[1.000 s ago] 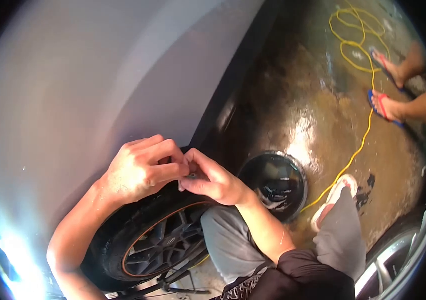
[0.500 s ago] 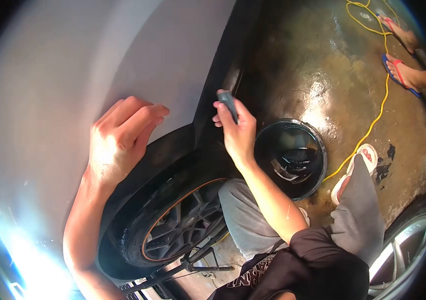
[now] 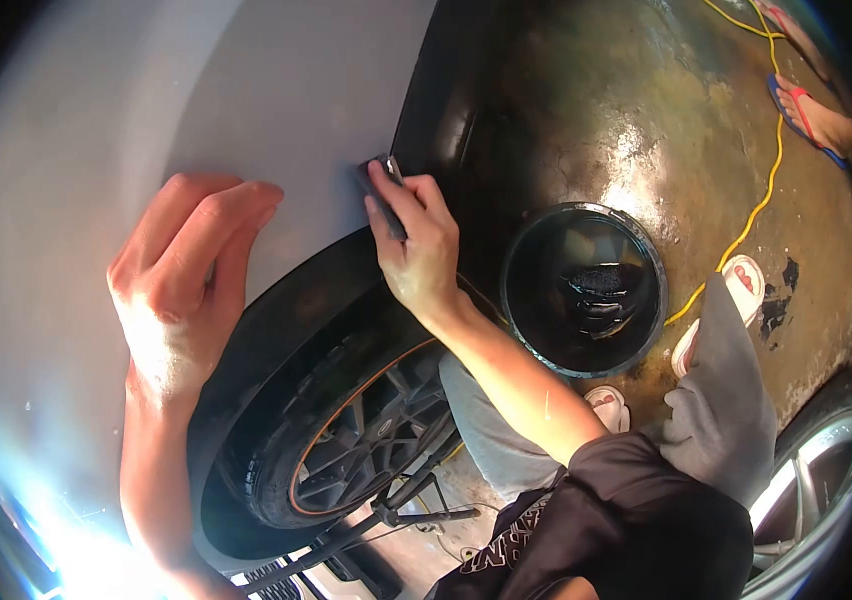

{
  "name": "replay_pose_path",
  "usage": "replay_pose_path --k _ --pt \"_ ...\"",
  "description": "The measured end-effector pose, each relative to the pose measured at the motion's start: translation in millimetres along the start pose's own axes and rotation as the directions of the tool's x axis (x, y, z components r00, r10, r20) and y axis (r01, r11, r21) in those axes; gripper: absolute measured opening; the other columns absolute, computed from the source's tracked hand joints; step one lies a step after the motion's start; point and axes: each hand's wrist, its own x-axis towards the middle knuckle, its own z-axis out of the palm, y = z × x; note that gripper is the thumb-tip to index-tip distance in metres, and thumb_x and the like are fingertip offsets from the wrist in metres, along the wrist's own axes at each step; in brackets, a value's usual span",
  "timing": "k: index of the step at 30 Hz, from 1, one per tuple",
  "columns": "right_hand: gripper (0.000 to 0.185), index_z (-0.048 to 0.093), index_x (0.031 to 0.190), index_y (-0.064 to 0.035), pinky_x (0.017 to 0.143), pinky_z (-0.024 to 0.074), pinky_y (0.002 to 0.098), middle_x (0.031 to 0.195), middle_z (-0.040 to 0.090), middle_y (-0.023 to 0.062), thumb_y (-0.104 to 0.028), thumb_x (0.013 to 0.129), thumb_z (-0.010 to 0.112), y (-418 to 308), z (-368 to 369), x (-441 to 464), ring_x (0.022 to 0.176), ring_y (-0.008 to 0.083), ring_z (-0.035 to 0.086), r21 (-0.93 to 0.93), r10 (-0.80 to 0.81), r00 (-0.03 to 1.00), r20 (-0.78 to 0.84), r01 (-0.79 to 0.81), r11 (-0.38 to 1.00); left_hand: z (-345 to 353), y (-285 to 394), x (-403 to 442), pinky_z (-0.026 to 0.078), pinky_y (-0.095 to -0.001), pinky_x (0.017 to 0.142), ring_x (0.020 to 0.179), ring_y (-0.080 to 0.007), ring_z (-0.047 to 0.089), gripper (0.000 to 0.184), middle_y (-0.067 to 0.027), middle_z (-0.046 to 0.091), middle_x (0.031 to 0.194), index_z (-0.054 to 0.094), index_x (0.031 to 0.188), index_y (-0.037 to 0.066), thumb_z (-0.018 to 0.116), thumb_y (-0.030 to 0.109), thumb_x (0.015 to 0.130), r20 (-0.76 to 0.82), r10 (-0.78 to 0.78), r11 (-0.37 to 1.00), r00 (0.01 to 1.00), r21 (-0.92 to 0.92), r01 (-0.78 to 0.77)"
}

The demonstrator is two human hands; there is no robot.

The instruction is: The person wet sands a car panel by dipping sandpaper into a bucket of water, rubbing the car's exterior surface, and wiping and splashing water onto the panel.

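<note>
1 dark block point(image 3: 396, 222), gripped in the right hand point(image 3: 416, 245), at the right edge of a grey car panel point(image 3: 286, 110).
Right fingers: pinching the block against the thumb, just above the black wheel-arch trim point(image 3: 321, 262). Left hand point(image 3: 176, 255): over the panel's lower part, fingers bent and bunched together; cannot tell whether they hold anything. Also 1 black bucket point(image 3: 536, 300), on wet floor point(image 3: 691, 130) near the right forearm.

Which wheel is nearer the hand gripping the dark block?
The dark-spoked, orange-edged wheel, below the right hand in the picture; the silver-spoked wheel sits farther away, at lower right.
</note>
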Motion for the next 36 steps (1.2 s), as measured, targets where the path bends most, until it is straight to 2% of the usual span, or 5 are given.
replay_pose_path --k 5,13,32,34,36 --pt "0.053 0.069 0.132 -0.0082 0.075 0.033 0.0365 0.087 0.052 0.0042 -0.009 0.081 0.084 10.2 2.4 -15.2 0.08 0.0213 0.053 -0.231 -0.183 0.983 0.031 0.185 0.955 -0.3 -2.0 1.0 0.054 -0.0299 0.059 0.071 -0.0185 0.068 0.02 -0.0044 0.068 0.084 0.075 0.092 0.008 0.076 -0.009 0.081 0.038 0.036 0.999 0.999 0.031 -0.037" --pt "0.04 0.071 0.128 -0.0063 0.082 0.0286 0.0376 0.082 0.05 0.0046 -0.007 0.088 0.075 2.5 6.7 -32.6 0.08 0.0204 0.052 -0.228 -0.08 0.995 0.056 0.091 0.969 -0.4 -1.5 4.9 0.055 -0.0289 0.06 0.073 -0.0175 0.069 0.021 -0.0039 0.069 0.084 0.075 0.092 0.007 0.076 -0.011 0.08 0.045 0.071 0.996 0.996 0.045 -0.073" --pt "0.035 0.072 0.122 -0.0021 0.078 0.0296 0.0368 0.082 0.056 0.0061 -0.005 0.087 0.074 -2.3 4.6 -1.5 0.081 0.0239 0.056 -0.231 -0.059 0.997 0.042 0.067 0.971 4.2 -1.9 5.1 0.053 -0.029 0.06 0.071 -0.0184 0.067 0.018 -0.0042 0.068 0.082 0.075 0.09 0.008 0.079 -0.006 0.079 0.047 0.06 0.997 0.997 0.055 -0.062" --pt "0.026 0.073 0.115 -0.0007 0.075 0.0349 0.0383 0.085 0.06 0.006 -0.005 0.09 0.072 22.3 3.7 52.8 0.082 0.021 0.059 -0.436 -0.263 0.963 -0.061 0.211 0.875 2.1 -0.5 -1.5 0.053 -0.0292 0.059 0.07 -0.0182 0.066 0.017 -0.0039 0.068 0.081 0.074 0.09 0.008 0.08 -0.005 0.079 0.068 0.058 0.996 0.996 0.065 -0.063" --pt "0.008 0.07 0.102 -0.0041 0.065 0.0393 0.0391 0.075 0.053 0.0022 -0.008 0.096 0.066 30.5 -10.8 141.0 0.068 0.0172 0.053 -0.209 -0.25 0.932 -0.261 0.198 0.958 0.9 0.0 -2.6 0.053 -0.0293 0.059 0.068 -0.0183 0.065 0.016 -0.0032 0.068 0.08 0.074 0.089 0.009 0.08 -0.003 0.08 0.064 0.048 0.997 0.997 0.049 -0.051"
